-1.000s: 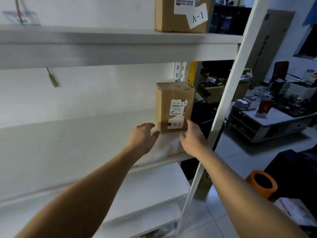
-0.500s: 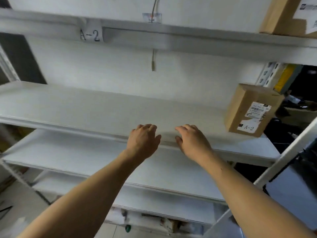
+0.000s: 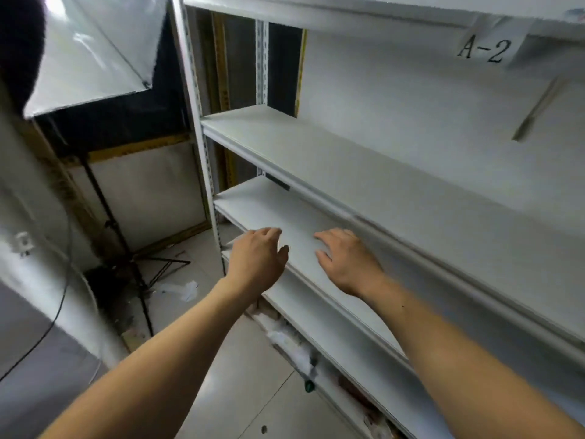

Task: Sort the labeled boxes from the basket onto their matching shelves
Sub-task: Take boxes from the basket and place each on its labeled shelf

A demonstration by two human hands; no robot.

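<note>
My left hand (image 3: 258, 261) and my right hand (image 3: 346, 261) hover side by side, palms down, fingers loosely spread, holding nothing. They float in front of a lower white shelf board (image 3: 285, 213) of the white rack. Above it runs a wider white shelf (image 3: 364, 166). A paper tag reading A-2 (image 3: 484, 50) is stuck on the rail at the upper right. No box and no basket show in this view.
The rack's white slotted upright (image 3: 198, 128) stands left of my hands. Beyond it a softbox light (image 3: 95, 49) sits on a black tripod stand (image 3: 126, 248) with a cable on the tiled floor. White scraps lie under the bottom shelf (image 3: 291, 346).
My view has swung left and down, away from the A-2 box, which has left the frame. Both hands have drawn back from the shelf and dropped lower, still holding nothing.
</note>
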